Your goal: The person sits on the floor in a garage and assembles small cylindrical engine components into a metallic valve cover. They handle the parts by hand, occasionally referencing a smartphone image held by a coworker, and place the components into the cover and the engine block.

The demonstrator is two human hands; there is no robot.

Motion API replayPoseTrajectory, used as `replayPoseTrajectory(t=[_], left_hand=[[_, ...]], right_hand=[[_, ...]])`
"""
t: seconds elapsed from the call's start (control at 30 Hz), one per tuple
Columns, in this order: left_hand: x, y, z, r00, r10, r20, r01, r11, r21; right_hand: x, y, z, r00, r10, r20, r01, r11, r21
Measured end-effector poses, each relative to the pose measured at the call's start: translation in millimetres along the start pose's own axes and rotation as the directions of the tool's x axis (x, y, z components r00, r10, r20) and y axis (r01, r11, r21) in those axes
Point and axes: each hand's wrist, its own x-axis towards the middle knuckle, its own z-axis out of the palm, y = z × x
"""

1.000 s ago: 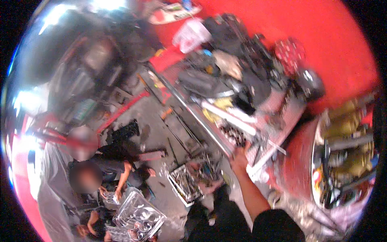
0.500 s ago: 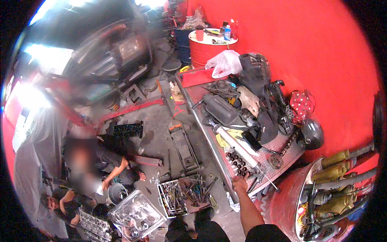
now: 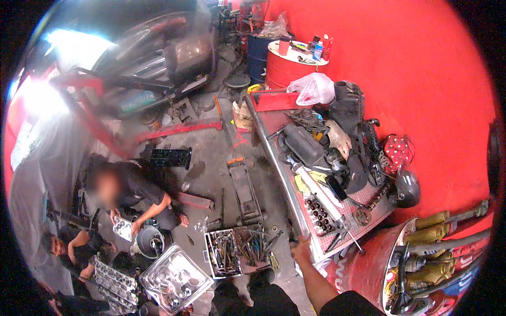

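Observation:
My right hand (image 3: 301,249) is at the near corner of the pink perforated workbench (image 3: 345,239), by its metal edge. Its fingers look apart, and I see nothing held in them. On the bench just beyond the hand stands a cluster of small dark round parts (image 3: 319,216). Beside them lies a long silver tube (image 3: 320,194) with a thin rod at its near end. A phone-like dark slab (image 3: 336,187) rests next to the tube. My left hand is out of the picture.
A case of wrenches (image 3: 237,253) lies on the floor before my feet, near a floor jack (image 3: 245,192). At left, a crouching co-worker (image 3: 147,189) holds a small light tray (image 3: 122,228) above a bucket (image 3: 151,242). A red drum (image 3: 363,263) stands at right.
My right hand has drawn back from the small round parts to the bench's near edge. The view has shifted slightly. The co-worker's light tray now shows more fully.

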Motion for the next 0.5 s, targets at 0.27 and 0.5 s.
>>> replayPoseTrajectory(t=[0.27, 0.5], left_hand=[[1.3, 54.2, -21.9, 0.969, -0.205, -0.138, 0.133, 0.904, -0.407], [52.0, 86.8, -101.8, 0.992, 0.119, -0.047, -0.111, 0.982, 0.150]], right_hand=[[-94.8, -119.6, -12.7, 0.610, -0.305, 0.732, 0.308, 0.942, 0.136], [-116.7, -63.9, -5.4, 0.856, -0.066, 0.513, 0.026, 0.996, 0.086]])
